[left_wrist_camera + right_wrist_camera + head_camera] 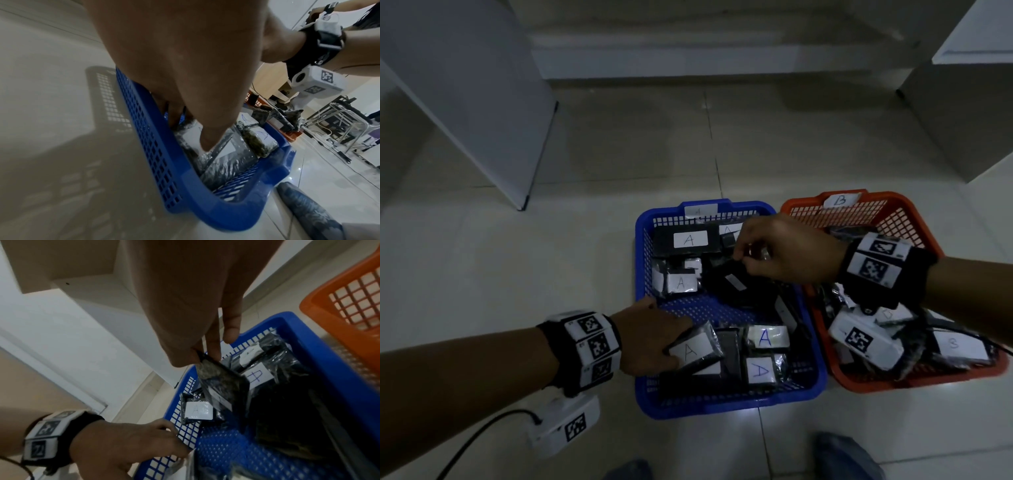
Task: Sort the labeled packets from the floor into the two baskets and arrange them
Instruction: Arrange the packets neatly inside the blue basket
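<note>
Two hands work among labeled packets inside a blue basket on a tiled floor.

The left hand (654, 337) reaches over the left wall of the blue basket (645, 274) and grasps a packet marked A (695, 349) near the front, thumb on top. The right hand (787, 253) hangs over the middle of the same basket, its fingertips pinching the top edge of a dark packet (222, 384) that tilts off the pile. More A packets lie around them. Just to the right, touching it, stands an orange basket (893, 212) tagged B, holding its own packets.
</note>
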Demonstrator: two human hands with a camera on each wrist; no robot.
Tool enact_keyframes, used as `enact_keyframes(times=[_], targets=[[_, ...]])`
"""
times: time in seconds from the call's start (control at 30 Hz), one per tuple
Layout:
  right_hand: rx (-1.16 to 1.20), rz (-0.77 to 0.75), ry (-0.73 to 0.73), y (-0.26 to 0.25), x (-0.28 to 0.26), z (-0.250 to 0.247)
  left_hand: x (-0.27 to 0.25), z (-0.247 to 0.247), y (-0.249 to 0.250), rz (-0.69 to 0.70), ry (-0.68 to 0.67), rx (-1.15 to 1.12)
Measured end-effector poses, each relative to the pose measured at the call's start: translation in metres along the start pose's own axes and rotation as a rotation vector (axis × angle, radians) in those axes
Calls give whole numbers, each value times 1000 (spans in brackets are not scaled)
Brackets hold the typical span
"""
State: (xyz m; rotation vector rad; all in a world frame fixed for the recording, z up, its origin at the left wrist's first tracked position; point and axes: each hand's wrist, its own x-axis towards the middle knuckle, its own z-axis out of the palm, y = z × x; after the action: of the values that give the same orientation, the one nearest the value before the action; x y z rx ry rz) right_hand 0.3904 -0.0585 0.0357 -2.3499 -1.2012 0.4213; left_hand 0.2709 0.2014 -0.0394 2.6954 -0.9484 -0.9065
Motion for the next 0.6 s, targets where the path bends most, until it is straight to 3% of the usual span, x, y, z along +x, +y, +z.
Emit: enact_keyframes(times=[0.2,0.3,0.4,0.5,0.6], targets=[[58,112,-51,6,-6,20,-4,-15,-7,-16,153,158],[92,168,-52,16,-11,21,-6,-32,-15,48,350,88],[100,198,-54,23,-13,21,-6,-40,-26,-23,537,129],[85,199,-73,23,-13,22,0,-41,-37,-68,535,191],[91,193,-82,20,-11,21,14,-45,-35,-86,419,210]])
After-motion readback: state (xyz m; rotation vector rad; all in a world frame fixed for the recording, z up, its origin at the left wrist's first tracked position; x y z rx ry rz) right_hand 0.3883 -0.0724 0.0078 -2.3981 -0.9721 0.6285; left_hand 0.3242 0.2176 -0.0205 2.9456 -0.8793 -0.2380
